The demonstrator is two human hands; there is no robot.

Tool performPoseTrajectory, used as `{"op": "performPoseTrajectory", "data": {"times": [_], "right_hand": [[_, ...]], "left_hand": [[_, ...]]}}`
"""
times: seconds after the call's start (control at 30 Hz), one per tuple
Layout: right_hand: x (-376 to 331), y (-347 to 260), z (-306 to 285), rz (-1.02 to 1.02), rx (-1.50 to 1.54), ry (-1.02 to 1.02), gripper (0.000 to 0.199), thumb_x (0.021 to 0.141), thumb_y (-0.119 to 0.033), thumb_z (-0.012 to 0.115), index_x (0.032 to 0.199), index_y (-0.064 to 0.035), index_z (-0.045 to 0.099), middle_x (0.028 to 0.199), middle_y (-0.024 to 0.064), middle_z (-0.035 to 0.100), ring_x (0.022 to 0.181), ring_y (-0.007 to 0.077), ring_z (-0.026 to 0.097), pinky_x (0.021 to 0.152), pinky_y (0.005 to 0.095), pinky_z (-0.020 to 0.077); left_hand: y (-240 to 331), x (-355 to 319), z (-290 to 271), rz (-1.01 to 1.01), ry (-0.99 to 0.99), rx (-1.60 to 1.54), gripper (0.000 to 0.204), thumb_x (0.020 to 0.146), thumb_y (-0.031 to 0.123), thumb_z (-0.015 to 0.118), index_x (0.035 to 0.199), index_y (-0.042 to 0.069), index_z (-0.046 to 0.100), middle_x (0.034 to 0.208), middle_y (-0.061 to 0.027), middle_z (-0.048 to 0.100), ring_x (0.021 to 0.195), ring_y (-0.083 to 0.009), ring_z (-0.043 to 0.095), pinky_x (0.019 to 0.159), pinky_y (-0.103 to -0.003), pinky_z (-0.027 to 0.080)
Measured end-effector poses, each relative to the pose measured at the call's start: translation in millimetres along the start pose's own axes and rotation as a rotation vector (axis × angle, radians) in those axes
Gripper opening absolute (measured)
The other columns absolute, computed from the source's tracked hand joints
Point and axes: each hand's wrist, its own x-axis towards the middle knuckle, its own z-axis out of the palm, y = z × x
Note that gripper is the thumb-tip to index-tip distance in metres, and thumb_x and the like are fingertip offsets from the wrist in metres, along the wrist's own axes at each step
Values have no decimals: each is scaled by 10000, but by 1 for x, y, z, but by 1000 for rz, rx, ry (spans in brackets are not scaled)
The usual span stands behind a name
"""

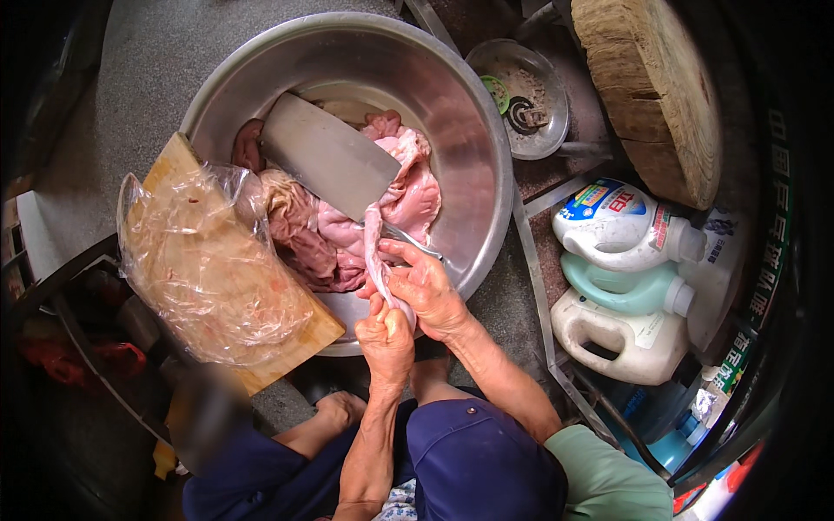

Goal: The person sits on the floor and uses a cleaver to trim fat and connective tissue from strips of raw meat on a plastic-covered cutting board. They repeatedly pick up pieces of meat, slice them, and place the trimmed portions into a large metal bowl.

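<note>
l hand (387,334) grips meat strip (373,247), r hand (426,286) holds cleaver (330,156) w/ it.

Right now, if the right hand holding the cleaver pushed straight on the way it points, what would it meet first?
The right hand points up-left along the cleaver. It would probably run into the pink meat first, then the far wall of the metal basin. Depth is hard to judge.

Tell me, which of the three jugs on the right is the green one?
The middle jug. It is pale teal green, lying between the white jug with a blue label above and the plain cream-white jug below.
</note>
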Motion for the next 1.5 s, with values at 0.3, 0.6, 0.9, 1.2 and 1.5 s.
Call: {"op": "performPoseTrajectory", "data": {"times": [0.3,0.6,0.9,1.2,1.5], "right_hand": [[14,9,2,41,86,93,379,927,-39,626,1233,49,421,927,210,674,705,220,671,640,321,574],[25,12,2,55,92,108,208,924,-30,619,1041,0,448,856,222,675,624,202,652,566,309,559],[29,7,2,52,55,99,195,935,-5,553,1122,-1,501,841,181,682,610,159,639,552,274,545],[27,-45,90,-397,-416,-111,248,988,-11,534,1221,14,617,1028,130,693,829,125,665,747,251,556],[79,-9,183,-412,-713,-462,232,932,48,539,1156,31,600,998,59,655,855,97,633,791,237,525]], "left_hand": [[-1,5,-3,53,-15,137,172,843,7,445,772,-56,589,576,-93,508,544,-114,471,513,-346,411],[-9,6,-5,0,24,93,209,862,30,460,680,-59,510,552,-80,453,553,-99,399,493,-349,366],[-9,8,-1,-2,39,46,220,872,40,451,667,-31,485,571,-19,419,568,-83,381,485,-325,332],[92,16,-20,46,177,-33,187,866,-18,426,690,7,484,586,34,386,557,-45,350,477,-271,289],[162,2,-129,112,166,606,311,952,79,541,1234,-49,548,1038,-216,609,934,-370,614,849,-386,498]]}}
